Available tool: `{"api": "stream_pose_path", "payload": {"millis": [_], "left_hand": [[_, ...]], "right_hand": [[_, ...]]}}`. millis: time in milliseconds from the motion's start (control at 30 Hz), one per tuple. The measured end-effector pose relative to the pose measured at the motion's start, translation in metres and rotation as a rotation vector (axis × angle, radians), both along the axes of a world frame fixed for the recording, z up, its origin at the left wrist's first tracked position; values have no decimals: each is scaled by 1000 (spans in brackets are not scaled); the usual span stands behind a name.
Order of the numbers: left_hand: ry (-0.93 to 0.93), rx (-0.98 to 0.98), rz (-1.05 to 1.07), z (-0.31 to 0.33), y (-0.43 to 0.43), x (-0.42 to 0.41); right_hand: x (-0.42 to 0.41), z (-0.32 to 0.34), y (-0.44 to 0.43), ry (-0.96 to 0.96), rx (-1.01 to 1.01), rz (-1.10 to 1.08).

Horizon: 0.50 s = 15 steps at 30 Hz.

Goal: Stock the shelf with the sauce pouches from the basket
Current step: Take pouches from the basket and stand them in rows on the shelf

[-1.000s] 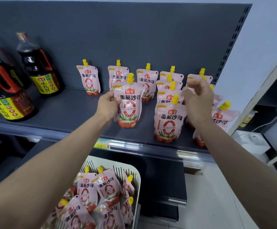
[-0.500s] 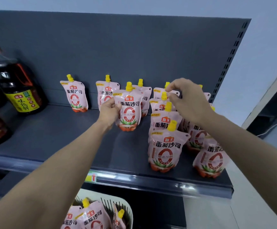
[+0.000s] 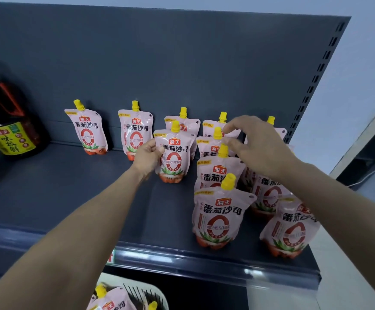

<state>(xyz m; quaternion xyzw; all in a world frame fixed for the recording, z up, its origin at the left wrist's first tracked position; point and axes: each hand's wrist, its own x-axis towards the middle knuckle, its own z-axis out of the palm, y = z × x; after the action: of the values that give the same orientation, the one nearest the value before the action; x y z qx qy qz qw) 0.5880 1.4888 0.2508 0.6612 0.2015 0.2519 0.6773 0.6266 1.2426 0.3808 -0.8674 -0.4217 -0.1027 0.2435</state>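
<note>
Head view: the left hand [image 3: 147, 156] grips a pink yellow-capped sauce pouch [image 3: 173, 157] by its left edge, upright on the dark grey metal shelf [image 3: 70, 198]. The right hand [image 3: 258, 148], fingers loosely spread and holding nothing, hovers over the neighbouring pouch rows [image 3: 220, 218]. A white plastic basket [image 3: 119, 279] below holds more.

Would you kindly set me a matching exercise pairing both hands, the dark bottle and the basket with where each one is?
Things:
1. left hand
2. right hand
3. dark bottle
4. basket

Places:
A. far left on the shelf
B. below the shelf's front edge
C. gripping the side of a pouch
D. over the yellow caps at the right, holding nothing

Pairs: 1-C, 2-D, 3-A, 4-B.
</note>
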Motion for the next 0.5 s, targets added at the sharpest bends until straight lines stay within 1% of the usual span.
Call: {"api": "stream_pose_path", "payload": {"millis": [300,400,500], "left_hand": [[154,109,-37,6,6,-7],[188,165,10,10,6,-16],[191,292,86,20,8,-34]], "right_hand": [[-21,12,-3,-32,29,-13],[-37,18,-2,-35,62,-7],[-60,25,0,-67,84,24]]}}
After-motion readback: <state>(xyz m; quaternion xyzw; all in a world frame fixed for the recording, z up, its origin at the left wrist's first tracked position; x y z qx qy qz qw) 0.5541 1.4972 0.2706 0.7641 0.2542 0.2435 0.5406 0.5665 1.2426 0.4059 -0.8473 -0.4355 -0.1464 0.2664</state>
